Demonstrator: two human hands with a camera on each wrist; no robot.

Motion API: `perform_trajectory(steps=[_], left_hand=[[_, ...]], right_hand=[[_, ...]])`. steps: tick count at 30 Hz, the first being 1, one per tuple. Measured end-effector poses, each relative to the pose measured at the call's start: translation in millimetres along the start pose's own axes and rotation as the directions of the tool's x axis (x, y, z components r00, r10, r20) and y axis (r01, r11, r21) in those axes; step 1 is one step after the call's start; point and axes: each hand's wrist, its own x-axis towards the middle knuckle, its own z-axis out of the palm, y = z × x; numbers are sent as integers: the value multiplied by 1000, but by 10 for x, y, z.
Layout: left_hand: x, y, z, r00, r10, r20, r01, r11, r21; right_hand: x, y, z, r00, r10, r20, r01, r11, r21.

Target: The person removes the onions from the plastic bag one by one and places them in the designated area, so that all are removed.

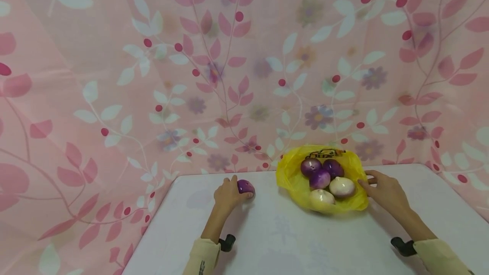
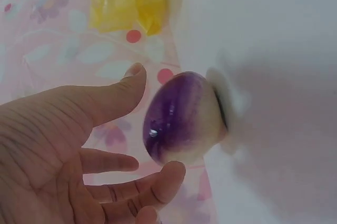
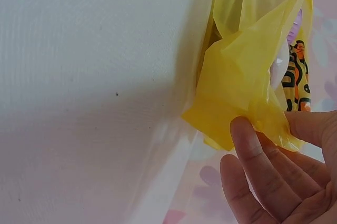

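On the left part of the table sits a glossy purple-and-white turnip (image 1: 245, 188). My left hand (image 1: 228, 194) is around its left side, thumb and fingers spread. In the left wrist view, a gap shows between the thumb and the turnip (image 2: 181, 118), while one fingertip is right at its lower edge. To the right stands a yellow plastic bag (image 1: 286, 177), its mouth spread wide. Inside are three mostly purple turnips (image 1: 319, 179) and two mostly white ones (image 1: 342, 187). My right hand (image 1: 386, 190) pinches the bag's right edge between thumb and fingers.
A white-covered table (image 1: 275, 241) lies under everything. Right behind its back edge hangs a pink curtain (image 1: 237, 96) with leaves and flowers. The bag stands close to that back edge.
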Motion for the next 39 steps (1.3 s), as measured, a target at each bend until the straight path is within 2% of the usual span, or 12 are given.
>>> perform_trajectory(steps=[6,11,16,21,31,39], left_hand=[[-39,173,-87,999,34,-31,-33,999,42],[-41,341,-176,997,72,-40,-71,997,27],[-28,448,-203,993,117,-33,-116,993,13],[-10,538,-165,988,148,-33,-147,988,37],[38,754,-81,986,168,-21,-168,986,19],[31,936,39,983,182,-6,-182,983,-34]], right_hand=[[-13,27,4,1000,16,21,-16,1000,0],[3,4,-5,1000,12,10,-12,1000,12],[16,-20,-12,999,29,28,-30,999,19],[22,-31,2,1000,21,22,-22,1000,17],[19,13,-4,1000,17,5,-17,1000,11],[11,-26,-11,1000,13,6,-13,1000,24]])
